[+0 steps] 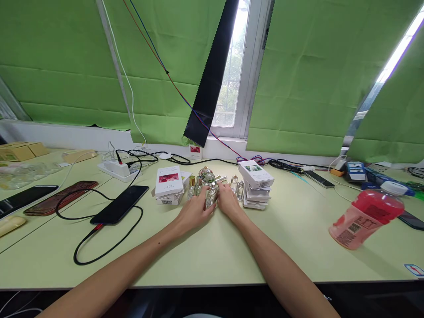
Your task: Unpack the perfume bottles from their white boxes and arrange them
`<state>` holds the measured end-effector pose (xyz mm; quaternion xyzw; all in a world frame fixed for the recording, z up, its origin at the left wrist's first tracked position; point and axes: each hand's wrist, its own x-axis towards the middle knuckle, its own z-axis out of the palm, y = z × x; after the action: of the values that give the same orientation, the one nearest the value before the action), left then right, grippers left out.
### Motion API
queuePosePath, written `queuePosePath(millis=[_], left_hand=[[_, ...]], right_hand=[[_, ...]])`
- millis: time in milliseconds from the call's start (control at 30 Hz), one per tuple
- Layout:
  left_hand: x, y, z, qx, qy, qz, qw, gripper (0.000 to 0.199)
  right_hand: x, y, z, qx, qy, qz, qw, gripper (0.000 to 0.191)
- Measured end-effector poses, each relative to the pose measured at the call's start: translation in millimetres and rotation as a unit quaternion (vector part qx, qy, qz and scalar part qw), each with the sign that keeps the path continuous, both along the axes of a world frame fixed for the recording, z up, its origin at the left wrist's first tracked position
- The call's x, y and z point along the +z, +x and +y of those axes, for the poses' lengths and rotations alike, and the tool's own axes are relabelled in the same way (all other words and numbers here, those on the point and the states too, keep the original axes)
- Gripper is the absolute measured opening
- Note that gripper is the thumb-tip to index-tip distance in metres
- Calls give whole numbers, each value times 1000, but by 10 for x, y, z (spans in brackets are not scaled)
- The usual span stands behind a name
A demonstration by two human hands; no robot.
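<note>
Small clear glass bottles, perfume-like, are gathered at the middle of the table. My left hand (196, 209) has its thumb and fingers curled round one glass bottle (211, 197). Close against its right side, my right hand (229, 199) has its fingers bent together; what they grip is hidden. A gold-capped bottle (191, 185) stands left of my hands, and a round ornate bottle (206, 174) is behind them. Two more bottles, one a pink-capped bottle (233, 183), stand to the right. White boxes flank the group: a left stack (168, 182) and a taller right stack (256, 185).
A phone (119, 205) with a looping black cable lies at left, near a white power strip (119, 168). At right a pink drink bottle (366, 216) leans. Cables run along the wall behind, and another small white box (195, 152) stands there.
</note>
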<state>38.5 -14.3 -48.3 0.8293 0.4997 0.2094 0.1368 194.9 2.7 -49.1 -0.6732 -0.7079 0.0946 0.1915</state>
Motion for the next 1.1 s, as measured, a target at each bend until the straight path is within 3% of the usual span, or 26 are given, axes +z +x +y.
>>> queuePosePath(millis=[567,1100], left_hand=[[18,4,-13,2,-10,1,1000,56],[40,10,-21,3,-16,7,1000,57]], right_hand=[[28,0,-23,3,-8,-8,1000,36],[10,-2,-22,-4,5,-19,1000,35]])
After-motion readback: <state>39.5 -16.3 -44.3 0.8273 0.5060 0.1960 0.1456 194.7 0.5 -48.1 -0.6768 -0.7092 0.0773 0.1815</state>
